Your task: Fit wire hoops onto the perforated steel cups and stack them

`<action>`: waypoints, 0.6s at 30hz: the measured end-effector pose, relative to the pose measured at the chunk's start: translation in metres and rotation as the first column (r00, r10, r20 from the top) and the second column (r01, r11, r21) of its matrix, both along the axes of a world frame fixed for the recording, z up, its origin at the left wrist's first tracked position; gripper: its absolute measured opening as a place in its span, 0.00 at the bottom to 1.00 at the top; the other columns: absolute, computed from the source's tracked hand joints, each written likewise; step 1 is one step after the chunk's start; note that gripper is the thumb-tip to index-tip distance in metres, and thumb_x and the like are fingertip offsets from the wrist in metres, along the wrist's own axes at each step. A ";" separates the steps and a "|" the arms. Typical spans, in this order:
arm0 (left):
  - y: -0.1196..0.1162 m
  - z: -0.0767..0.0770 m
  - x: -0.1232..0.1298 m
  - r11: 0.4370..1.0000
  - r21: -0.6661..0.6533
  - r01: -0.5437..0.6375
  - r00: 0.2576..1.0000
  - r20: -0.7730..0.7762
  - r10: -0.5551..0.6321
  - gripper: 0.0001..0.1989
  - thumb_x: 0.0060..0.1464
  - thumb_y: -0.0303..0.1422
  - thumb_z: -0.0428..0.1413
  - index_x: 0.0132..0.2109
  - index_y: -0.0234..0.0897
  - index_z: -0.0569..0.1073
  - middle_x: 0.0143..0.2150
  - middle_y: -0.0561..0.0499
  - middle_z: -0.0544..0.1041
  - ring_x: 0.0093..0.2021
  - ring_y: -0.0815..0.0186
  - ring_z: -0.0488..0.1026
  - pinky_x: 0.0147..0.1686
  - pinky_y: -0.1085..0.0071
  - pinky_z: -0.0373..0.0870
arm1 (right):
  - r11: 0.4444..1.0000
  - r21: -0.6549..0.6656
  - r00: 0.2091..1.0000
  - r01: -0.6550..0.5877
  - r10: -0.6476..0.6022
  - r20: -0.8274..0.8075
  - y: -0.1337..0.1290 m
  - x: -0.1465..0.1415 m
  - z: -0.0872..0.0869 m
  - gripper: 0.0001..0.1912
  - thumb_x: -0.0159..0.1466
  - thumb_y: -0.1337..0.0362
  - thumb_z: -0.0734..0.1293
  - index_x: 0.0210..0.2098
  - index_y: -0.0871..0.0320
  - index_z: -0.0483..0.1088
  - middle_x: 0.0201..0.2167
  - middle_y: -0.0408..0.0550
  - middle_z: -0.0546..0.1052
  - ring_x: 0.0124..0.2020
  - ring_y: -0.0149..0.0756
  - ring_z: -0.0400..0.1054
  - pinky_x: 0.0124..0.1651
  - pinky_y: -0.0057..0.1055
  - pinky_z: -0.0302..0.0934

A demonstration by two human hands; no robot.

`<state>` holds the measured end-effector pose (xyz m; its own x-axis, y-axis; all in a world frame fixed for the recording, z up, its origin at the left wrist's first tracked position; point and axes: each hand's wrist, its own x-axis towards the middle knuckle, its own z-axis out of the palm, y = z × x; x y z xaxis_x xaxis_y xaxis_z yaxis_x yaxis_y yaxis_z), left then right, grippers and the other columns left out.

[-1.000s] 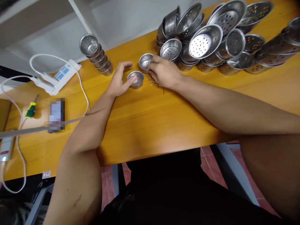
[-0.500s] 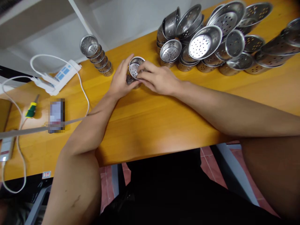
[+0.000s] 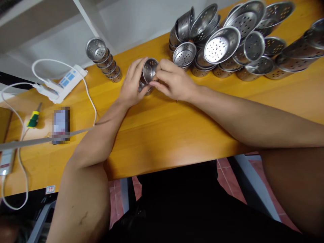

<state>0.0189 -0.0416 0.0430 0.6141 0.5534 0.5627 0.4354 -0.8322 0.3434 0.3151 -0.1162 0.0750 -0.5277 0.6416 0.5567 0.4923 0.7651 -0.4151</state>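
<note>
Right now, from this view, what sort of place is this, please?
Probably a workroom or small workshop: many metal cups with holes sit on a wooden table, and a power strip lies toward its left.

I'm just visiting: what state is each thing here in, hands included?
Upper cup: tilted, open mouth showing.
Lower cup: beneath the upper cup, mostly hidden.
Left hand: curled around the cups' side.
Right hand: closed at the upper cup's rim.
Left stack: nested cups, leaning.
Right pile: cups stacked, several tilted.
Power strip: white plugs inserted.
Phone: lying flat, blurred out.
Yellow-green tool: lying down.
</note>
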 end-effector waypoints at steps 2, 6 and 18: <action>0.002 0.000 0.001 1.000 -0.008 -0.002 1.000 -0.004 0.002 0.55 0.79 0.75 0.57 0.95 0.49 0.60 0.92 0.32 0.71 0.96 0.32 0.67 0.99 0.34 0.63 | 1.000 -0.007 1.000 -0.002 0.002 -0.031 0.001 0.001 0.000 0.27 0.93 0.33 0.64 0.62 0.44 0.86 0.59 0.59 0.84 0.65 0.66 0.78 0.73 0.69 0.78; 0.003 0.003 0.004 0.999 -0.052 0.014 1.000 0.009 -0.014 0.58 0.76 0.78 0.58 0.95 0.51 0.61 0.94 0.33 0.69 0.97 0.29 0.64 1.00 0.31 0.61 | 0.997 -0.051 0.998 0.055 -0.057 -0.035 -0.005 0.001 0.009 0.31 0.91 0.29 0.63 0.65 0.41 0.88 0.57 0.60 0.85 0.65 0.68 0.79 0.73 0.70 0.78; 0.014 -0.018 -0.012 0.976 -0.202 -0.079 0.977 0.180 0.116 0.53 0.69 0.79 0.64 0.85 0.54 0.67 0.78 0.37 0.80 0.82 0.36 0.81 0.88 0.34 0.78 | 0.977 -0.068 0.968 0.200 -0.208 -0.142 -0.019 0.011 0.037 0.42 0.89 0.21 0.53 0.51 0.45 0.82 0.50 0.62 0.84 0.54 0.63 0.78 0.65 0.64 0.79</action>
<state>0.0073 -0.0277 0.0255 0.4439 0.7146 0.5406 0.4228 -0.6989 0.5768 0.3266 -0.1356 0.1118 -0.2973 0.7576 0.5811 0.5656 0.6301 -0.5321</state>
